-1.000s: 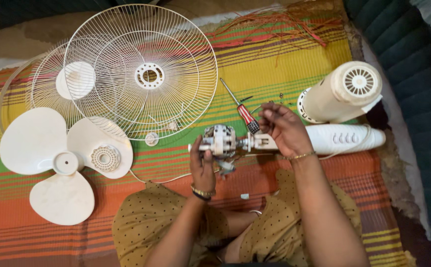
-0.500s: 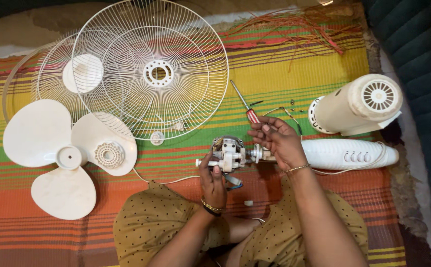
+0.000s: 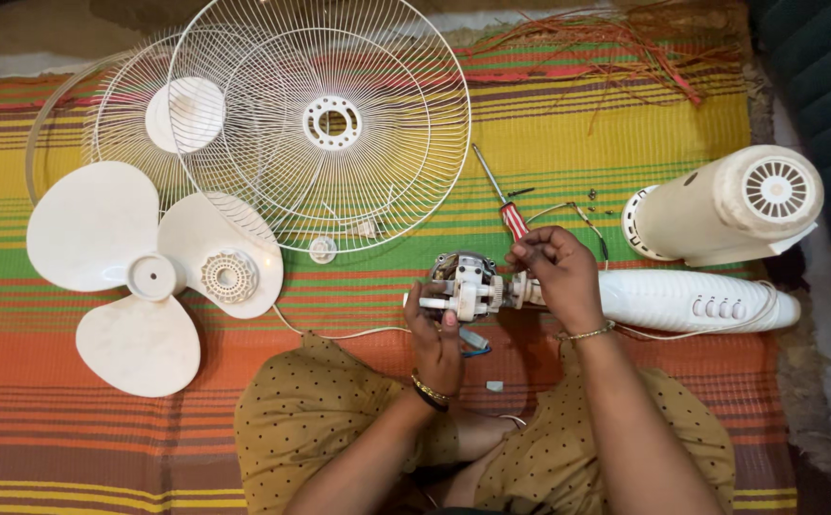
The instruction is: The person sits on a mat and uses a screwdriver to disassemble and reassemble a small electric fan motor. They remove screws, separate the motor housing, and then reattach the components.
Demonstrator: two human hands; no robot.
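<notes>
The fan motor (image 3: 468,286) sits just above a striped mat (image 3: 625,153), gripped from below by the left hand (image 3: 437,334). The right hand (image 3: 554,277) pinches the motor's right end, where it meets the white fan stand (image 3: 692,300). A red-handled screwdriver (image 3: 501,200) lies just above (tip pointing away). Farther left are 2 wire guards (image 3: 320,124) and a 3-bladed fan blade (image 3: 139,277); a cream housing (image 3: 730,205) lies right.

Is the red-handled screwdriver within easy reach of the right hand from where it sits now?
Probably yes. The right hand is at the fan motor, and the screwdriver lies on the mat just beyond its fingers, with nothing between them.
</notes>
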